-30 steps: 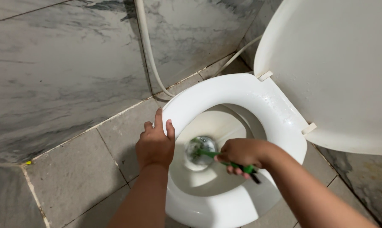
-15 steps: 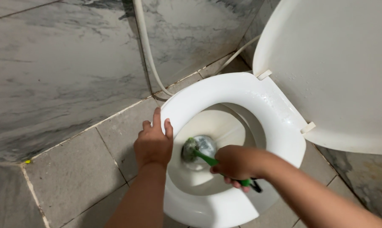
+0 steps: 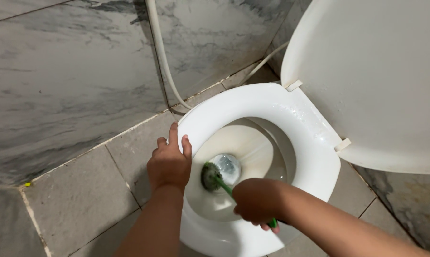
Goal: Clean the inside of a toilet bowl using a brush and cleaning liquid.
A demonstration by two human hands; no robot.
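A white toilet seat [image 3: 253, 102] rings the bowl, with the lid [image 3: 376, 76] raised to the right. My right hand [image 3: 256, 202] is closed around the green handle of a toilet brush [image 3: 211, 176]; its dark green head sits low in the bowl, at the left edge of the water. My left hand [image 3: 168, 164] rests on the seat's left rim, fingers spread over its edge.
Grey marbled wall tiles [image 3: 67, 81] stand to the left and behind. A white hose [image 3: 160, 52] hangs down the wall beside the toilet. Grey floor tiles [image 3: 82, 200] surround the base.
My right hand has drawn back toward me and to the left with the brush. The brush head has slid from the middle of the water to the bowl's left side.
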